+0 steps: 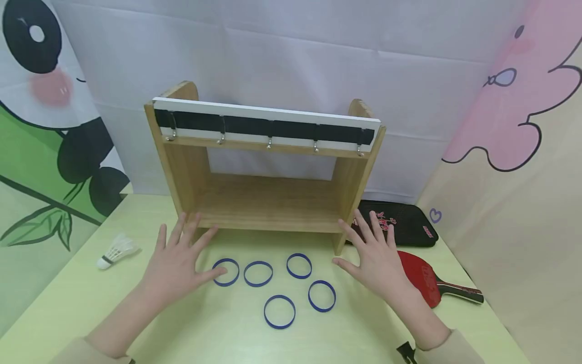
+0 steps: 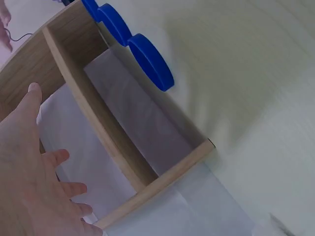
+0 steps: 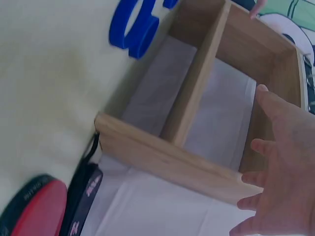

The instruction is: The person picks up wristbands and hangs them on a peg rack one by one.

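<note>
Both hands are held out with fingers spread and nothing in them. My left hand (image 1: pixel 175 263) is over the table at the left front of a wooden shelf rack (image 1: pixel 273 202); its thumb overlaps the leftmost blue ring (image 1: pixel 226 284) in the head view. Near the rack's right side panel is my right hand (image 1: pixel 377 258). Between the hands lie several blue rings (image 1: pixel 279 327) of thin band shape, flat on the table. Along the rack's top front runs a white board with a black strip (image 1: pixel 291 128), from which several small metal hooks (image 1: pixel 269 143) hang bare.
A white shuttlecock (image 1: pixel 117 251) lies at the table's left. On the right are a black zip case (image 1: pixel 409 225), partly behind the rack, and a red table tennis bat (image 1: pixel 423 278) beside my right forearm. Behind the rack hangs a pale cloth (image 1: pixel 291 60).
</note>
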Motion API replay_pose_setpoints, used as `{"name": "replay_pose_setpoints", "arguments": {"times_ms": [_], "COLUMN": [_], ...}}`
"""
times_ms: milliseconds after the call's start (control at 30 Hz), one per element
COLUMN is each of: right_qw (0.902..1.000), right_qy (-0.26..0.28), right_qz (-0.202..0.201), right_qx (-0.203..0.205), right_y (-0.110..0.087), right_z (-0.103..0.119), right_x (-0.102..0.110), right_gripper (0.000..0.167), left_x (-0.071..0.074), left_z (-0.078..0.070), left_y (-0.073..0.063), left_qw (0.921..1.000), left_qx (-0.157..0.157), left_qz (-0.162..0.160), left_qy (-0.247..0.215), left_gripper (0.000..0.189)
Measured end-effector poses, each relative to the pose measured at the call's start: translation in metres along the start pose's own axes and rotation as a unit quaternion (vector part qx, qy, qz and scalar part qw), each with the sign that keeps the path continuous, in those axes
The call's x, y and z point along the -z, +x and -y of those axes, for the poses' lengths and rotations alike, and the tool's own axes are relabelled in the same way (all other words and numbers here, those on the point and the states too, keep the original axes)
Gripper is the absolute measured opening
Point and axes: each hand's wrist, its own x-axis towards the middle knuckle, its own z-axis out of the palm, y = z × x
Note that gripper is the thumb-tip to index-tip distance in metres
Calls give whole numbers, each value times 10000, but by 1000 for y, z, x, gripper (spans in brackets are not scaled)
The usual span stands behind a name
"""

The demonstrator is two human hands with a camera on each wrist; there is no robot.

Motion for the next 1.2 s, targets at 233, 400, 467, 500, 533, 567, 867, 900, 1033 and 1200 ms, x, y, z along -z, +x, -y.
{"name": "replay_pose_setpoints", "arguments": {"times_ms": [233,400,467,500,533,567,867,900,1033,1200], "right_qw": [9986,9963,9948,9939,9928,9909,9582,9548,9412,9129], "right_qy": [330,559,757,881,1007,1180,2738,2857,3288,4008], "right_qz": [-333,-548,-560,-545,-506,-454,-203,-241,-471,-478], "right_qx": [-258,-353,-379,-391,-415,-455,-800,-790,-621,-608], "right_y": [9,19,24,26,28,30,46,48,53,59], "right_z": [-24,-38,-41,-42,-43,-44,-45,-45,-45,-47], "right_x": [9,0,-6,-9,-13,-16,-54,-58,-69,-78], "right_gripper": [86,92,92,91,90,90,84,84,79,77], "left_x": [-4,-13,-19,-22,-25,-27,-46,-49,-58,-70], "left_z": [10,15,17,18,19,21,30,30,30,33], "left_y": [-2,-2,-2,-1,-1,0,8,9,14,22], "left_qw": [9995,9990,9986,9983,9978,9972,9868,9858,9814,9705], "left_qx": [-273,-398,-464,-517,-577,-642,-1070,-1081,-1046,-1122], "left_qz": [-160,-101,-35,-16,3,17,375,437,742,1116], "left_qy": [-31,-159,-232,-275,-326,-375,-1153,-1210,-1428,-1817], "left_gripper": [89,86,85,85,85,84,71,70,68,63]}}
